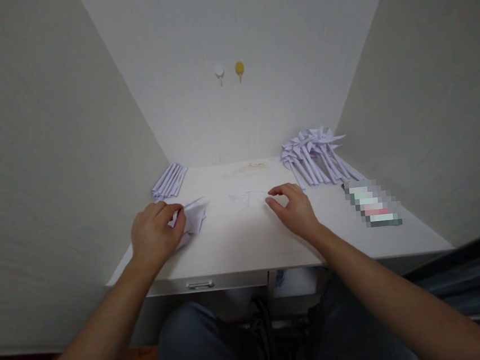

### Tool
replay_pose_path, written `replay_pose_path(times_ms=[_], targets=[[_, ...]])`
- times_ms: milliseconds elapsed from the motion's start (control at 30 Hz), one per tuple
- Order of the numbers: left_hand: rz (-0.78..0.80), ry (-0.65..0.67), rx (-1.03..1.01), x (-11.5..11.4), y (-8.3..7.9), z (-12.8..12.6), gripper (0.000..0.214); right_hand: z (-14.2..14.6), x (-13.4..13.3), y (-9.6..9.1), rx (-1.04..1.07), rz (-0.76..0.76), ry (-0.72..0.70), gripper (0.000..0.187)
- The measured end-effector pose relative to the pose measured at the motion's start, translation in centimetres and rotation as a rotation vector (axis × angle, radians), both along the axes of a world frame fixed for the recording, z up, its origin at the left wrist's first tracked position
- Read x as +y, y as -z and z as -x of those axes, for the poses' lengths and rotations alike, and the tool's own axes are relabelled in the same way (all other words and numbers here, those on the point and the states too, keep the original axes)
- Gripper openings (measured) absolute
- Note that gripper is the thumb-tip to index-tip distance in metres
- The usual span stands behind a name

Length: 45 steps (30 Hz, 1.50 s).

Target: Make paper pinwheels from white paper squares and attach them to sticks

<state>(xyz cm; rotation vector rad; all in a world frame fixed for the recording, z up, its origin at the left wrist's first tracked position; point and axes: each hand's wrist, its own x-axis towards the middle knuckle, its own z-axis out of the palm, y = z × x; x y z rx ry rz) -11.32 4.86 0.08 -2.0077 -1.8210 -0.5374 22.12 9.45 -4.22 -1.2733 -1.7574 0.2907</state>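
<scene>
Your forearms [371, 263] come closest, reaching in from both lower corners, spread so that each hand has its own side of the desk. Pale walls rise left, right and behind; the back wall [225, 23] boxes in the white desk [238, 245]. Your legs [192, 343], in grey trousers, sit at its front edge, which puts the desktop within easy reach.

Your left hand [154, 233] sits low over folded paper [195, 221], at the desk's left. Thumb and forefinger look closed on a thin pointed part of it; a fingertip pinch suits something so slight. The back of the hand hides the rest.

Your right hand [294, 211] hovers near the middle, thumb and forefinger curved in a narrow gap, no paper visible between them.

Far right: a paper bundle [314, 158], slim stems toward you, spiky ends heaped against the back wall, probably laid one way so the points stay together. Nearer, a phone [373, 204], by its shape, screen pixelated. Far left: paper rolls [170, 181] side by side, likely to keep them tidy.

Small items: a drawer handle [200, 285] below the desk's edge; a white hook [219, 70] and yellow hook [240, 68] on the wall; faint pen marks [248, 197] just left of your right fingertips.
</scene>
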Motion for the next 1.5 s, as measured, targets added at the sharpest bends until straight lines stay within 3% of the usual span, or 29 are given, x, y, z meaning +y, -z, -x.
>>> replay_pose_path(times_ms=[133, 167, 233, 400, 600, 800, 967, 1133, 1367, 1500], targets=[[-0.210, 0.395, -0.441, 0.9, 0.0, -3.9, 0.022, 1.7, 1.1, -0.7, 0.120, 0.034, -0.127, 0.042], [-0.216, 0.451, -0.587, 1.3, 0.3, -4.9, 0.016, 2.0, 1.6, -0.6, 0.154, 0.061, -0.160, 0.052], [-0.206, 0.483, -0.684, 2.5, 1.0, -6.9, 0.014, 2.4, 2.8, -0.3, 0.224, 0.120, -0.234, 0.060], [-0.123, 0.482, -0.913, 6.4, 3.3, -9.8, 0.013, 1.4, 6.5, 0.6, 0.346, 0.196, -0.382, 0.031], [0.057, 0.497, -1.180, 9.5, 5.6, -10.0, 0.016, -0.2, 7.4, 1.5, 0.344, 0.176, -0.350, 0.019], [0.216, 0.525, -1.355, 10.4, 6.0, -8.9, 0.028, 0.5, 6.1, 1.7, 0.236, 0.168, -0.323, 0.024], [0.261, 0.422, -1.461, 10.8, 5.9, -8.7, 0.020, 0.7, 6.0, 2.0, 0.185, 0.177, -0.347, 0.020], [0.351, 0.393, -1.551, 11.1, 6.0, -9.3, 0.034, 0.8, 5.4, 1.8, 0.188, 0.156, -0.414, 0.016], [0.386, 0.372, -1.624, 11.6, 6.8, -9.2, 0.033, 0.8, 5.2, 1.5, 0.132, 0.146, -0.519, 0.014], [0.376, 0.363, -1.635, 11.7, 7.1, -9.2, 0.034, 0.7, 5.3, 1.6, 0.105, 0.060, -0.536, 0.022]])
